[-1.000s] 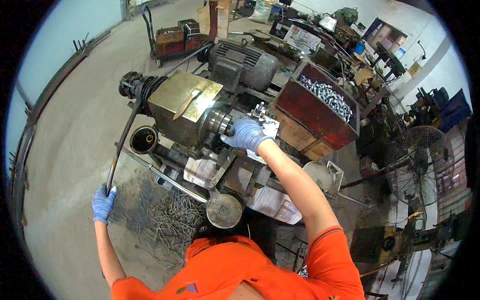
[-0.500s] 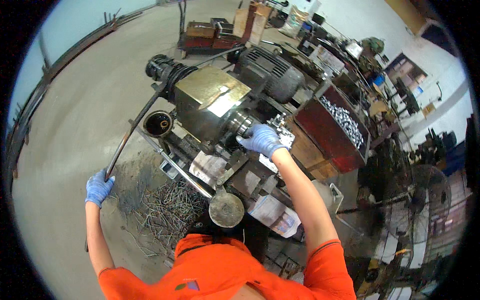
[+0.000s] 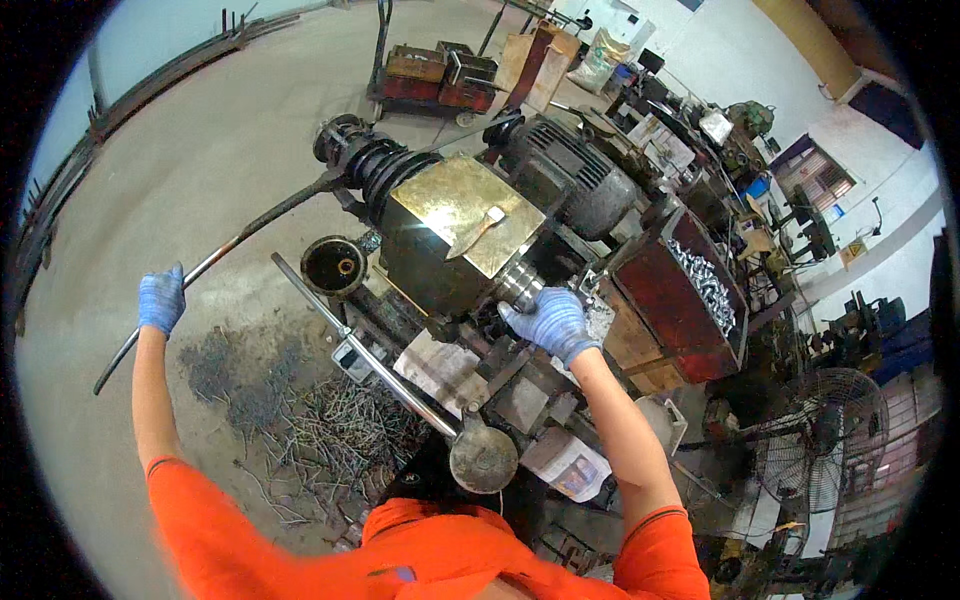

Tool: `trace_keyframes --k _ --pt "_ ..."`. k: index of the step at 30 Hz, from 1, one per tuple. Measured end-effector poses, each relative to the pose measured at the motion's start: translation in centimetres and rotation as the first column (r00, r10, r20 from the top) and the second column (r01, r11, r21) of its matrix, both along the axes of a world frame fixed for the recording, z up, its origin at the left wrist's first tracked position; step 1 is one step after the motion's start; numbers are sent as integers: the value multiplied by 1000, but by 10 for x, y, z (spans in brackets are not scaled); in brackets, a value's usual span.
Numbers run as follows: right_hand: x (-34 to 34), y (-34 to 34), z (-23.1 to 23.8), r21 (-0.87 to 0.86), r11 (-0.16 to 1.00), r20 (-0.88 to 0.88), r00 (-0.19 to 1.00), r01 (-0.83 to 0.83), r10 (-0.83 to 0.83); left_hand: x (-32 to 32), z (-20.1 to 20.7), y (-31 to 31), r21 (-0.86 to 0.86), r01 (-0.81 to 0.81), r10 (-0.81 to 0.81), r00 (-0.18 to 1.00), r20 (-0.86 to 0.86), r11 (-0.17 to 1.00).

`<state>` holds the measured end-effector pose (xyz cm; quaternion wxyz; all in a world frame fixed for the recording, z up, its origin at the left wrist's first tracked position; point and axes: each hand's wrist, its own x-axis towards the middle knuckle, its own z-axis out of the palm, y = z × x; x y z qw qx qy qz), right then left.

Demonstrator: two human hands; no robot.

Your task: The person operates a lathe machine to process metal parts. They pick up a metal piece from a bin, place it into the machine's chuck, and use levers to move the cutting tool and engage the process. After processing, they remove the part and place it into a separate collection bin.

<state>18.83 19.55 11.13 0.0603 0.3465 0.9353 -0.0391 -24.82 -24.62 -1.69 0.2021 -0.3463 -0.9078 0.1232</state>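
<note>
My left hand [image 3: 161, 300], in a blue knit glove, is wrapped around a long metal lever [image 3: 222, 252] on the left. This lever slopes up to the ribbed black shaft end of a greasy lathe-like machine [image 3: 428, 262]. At the machine's front, my gloved right hand [image 3: 553, 322] is curled against the end of the shiny round spindle [image 3: 520, 284]. Whatever its fingers grip is hidden beneath the hand. A small brush [image 3: 484, 228] lies on the machine's brassy top cover. Below runs a second, bright metal handle [image 3: 390, 376].
A dark red bin [image 3: 675, 290] of small metal parts stands right of the machine, behind it an electric motor [image 3: 575, 170]. Thin metal scrap [image 3: 335, 430] litters the floor at lower left. A round oily cup [image 3: 334, 267] and a fan [image 3: 820, 430] flank the work area.
My left hand has swung the lever outward, up and to the left, so it lies flatter. My right hand stays at the spindle. The whole view has shifted slightly.
</note>
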Motion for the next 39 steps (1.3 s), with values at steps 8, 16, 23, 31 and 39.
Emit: trace_keyframes --k 8,16,23,31,39 --pt "31 -10 16 192 976 -222 964 -103 146 69 33 63 587 125 -193 980 55 800" --pt "195 -38 28 254 952 -685 727 169 53 189 -207 164 332 55 -302 573 762 942" --pt "378 -46 -23 31 802 -408 740 596 -534 125 -204 201 237 197 -308 624 718 951" --pt "568 9 -103 396 670 -177 769 627 -615 170 -81 184 63 87 -105 677 729 994" --pt "603 45 -127 319 568 19 594 759 -804 205 25 177 648 -40 -422 728 540 760"
